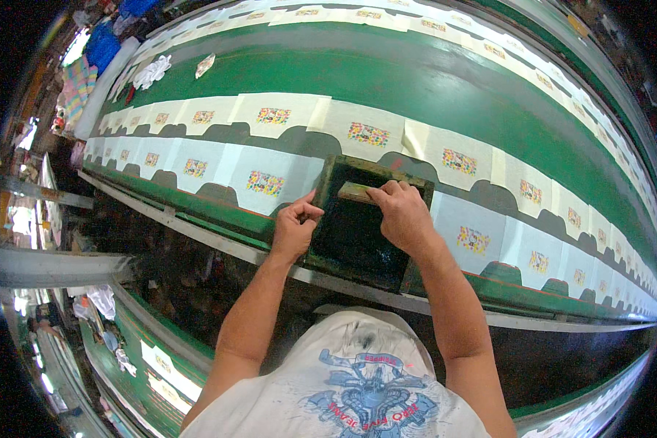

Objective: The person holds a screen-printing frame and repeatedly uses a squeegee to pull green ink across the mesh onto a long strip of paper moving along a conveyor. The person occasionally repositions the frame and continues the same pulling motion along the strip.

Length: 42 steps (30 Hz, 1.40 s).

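Note:
A dark screen printing frame (372, 169) lies over the near row of pale cloth pieces, at the table's front edge. Its mesh looks nearly black with ink. My right hand (401, 212) grips a wooden-handled squeegee (353, 191) inside the frame, close to its far side. At the frame's left edge is my left hand (296, 228), its fingers curled in against the rim; their exact hold is partly hidden. Just left of the frame, a light blue cloth piece (242, 169) carries a colourful print. Another printed piece (482, 219) lies to the right.
The long green table (270, 66) curves across the view, bearing several rows of printed cloth pieces. Crumpled white cloth (152, 73) sits at its far left. A metal rail (219, 244) runs along the near edge. Another green table (135, 328) stands at lower left.

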Available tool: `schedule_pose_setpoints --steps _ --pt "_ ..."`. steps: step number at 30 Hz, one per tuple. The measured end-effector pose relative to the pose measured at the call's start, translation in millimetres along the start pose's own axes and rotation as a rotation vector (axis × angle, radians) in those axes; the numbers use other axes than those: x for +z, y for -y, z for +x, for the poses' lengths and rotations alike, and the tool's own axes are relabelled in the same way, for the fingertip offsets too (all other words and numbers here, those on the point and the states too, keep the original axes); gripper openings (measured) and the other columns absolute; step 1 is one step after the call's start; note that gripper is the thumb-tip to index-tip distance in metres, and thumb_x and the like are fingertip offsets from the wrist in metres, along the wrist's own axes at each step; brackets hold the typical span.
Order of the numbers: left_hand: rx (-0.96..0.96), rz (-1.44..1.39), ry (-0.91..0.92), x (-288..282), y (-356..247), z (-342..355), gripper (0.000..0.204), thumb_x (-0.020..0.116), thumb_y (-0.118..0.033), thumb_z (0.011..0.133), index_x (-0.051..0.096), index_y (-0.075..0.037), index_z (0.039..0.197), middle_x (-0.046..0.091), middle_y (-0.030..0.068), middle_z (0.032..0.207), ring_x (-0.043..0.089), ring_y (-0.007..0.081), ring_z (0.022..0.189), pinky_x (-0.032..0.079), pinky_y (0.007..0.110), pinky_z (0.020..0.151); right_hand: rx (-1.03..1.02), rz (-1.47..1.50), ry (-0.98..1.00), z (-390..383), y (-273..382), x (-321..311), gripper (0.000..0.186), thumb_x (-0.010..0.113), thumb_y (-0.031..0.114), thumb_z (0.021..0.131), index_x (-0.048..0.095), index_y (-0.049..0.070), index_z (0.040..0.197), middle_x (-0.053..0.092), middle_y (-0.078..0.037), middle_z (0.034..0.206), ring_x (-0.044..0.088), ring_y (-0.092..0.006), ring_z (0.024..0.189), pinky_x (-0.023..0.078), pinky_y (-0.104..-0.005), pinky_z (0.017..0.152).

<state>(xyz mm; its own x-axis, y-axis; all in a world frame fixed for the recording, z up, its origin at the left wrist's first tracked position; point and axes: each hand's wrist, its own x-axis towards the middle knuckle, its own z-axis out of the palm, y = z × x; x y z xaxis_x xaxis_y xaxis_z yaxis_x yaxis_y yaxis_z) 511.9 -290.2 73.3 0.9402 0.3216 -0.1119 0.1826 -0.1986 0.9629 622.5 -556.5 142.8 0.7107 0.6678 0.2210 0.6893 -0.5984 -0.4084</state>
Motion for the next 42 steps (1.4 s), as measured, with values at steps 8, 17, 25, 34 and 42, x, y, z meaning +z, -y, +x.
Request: schedule_pose_setpoints --steps 8,17,25,34,42 --pt "0.015 -0.048 0.021 -0.1 6.7 -0.3 0.021 0.068 0.012 0.089 0.081 0.0 0.099 0.064 0.0266 0.161 0.072 0.0236 0.13 0.056 0.037 0.107 0.03 -0.012 0.064 -33.6 35.5 -3.1 0.05 0.072 -0.005 0.081 0.077 0.006 0.129 0.075 -0.016 0.119 0.07 -0.0383 0.11 0.056 -0.0497 0.097" --pt "0.185 -0.168 -0.01 12.0 24.3 -6.9 0.033 0.069 0.011 0.092 0.079 -0.004 0.12 0.061 0.028 0.162 0.061 0.0351 0.148 0.046 0.045 0.123 0.057 -0.037 0.149 -74.2 85.7 -6.7 0.055 0.077 0.005 0.081 0.074 0.007 0.135 0.073 -0.016 0.126 0.068 -0.0378 0.115 0.055 -0.0498 0.1" --pt "0.249 0.078 0.013 4.7 8.5 -11.5 0.047 0.078 0.006 0.085 0.078 -0.007 0.13 0.061 0.0277 0.162 0.059 0.0406 0.15 0.043 0.049 0.127 0.139 0.037 0.154 -100.5 108.8 5.2 0.051 0.079 0.002 0.084 0.075 0.006 0.134 0.073 -0.017 0.129 0.068 -0.0401 0.118 0.057 -0.0517 0.102" --pt "0.231 0.006 0.036 3.6 16.2 -10.8 0.042 0.073 0.011 0.078 0.08 -0.003 0.117 0.055 0.0267 0.169 0.056 0.0384 0.154 0.039 0.049 0.13 0.429 0.148 -0.28 -162.4 97.0 3.3 0.044 0.085 0.011 0.094 0.074 0.007 0.136 0.069 -0.018 0.144 0.062 -0.042 0.139 0.051 -0.054 0.117" --pt "0.279 -0.097 0.057 81.5 -32.2 -34.2 0.031 0.074 0.013 0.08 0.077 -0.001 0.108 0.05 0.0278 0.172 0.048 0.0376 0.161 0.036 0.046 0.132 0.712 0.652 -0.555 -242.8 44.3 -2.8 0.038 0.08 0.006 0.099 0.076 0.003 0.136 0.074 -0.015 0.142 0.067 -0.033 0.138 0.05 -0.0453 0.118"
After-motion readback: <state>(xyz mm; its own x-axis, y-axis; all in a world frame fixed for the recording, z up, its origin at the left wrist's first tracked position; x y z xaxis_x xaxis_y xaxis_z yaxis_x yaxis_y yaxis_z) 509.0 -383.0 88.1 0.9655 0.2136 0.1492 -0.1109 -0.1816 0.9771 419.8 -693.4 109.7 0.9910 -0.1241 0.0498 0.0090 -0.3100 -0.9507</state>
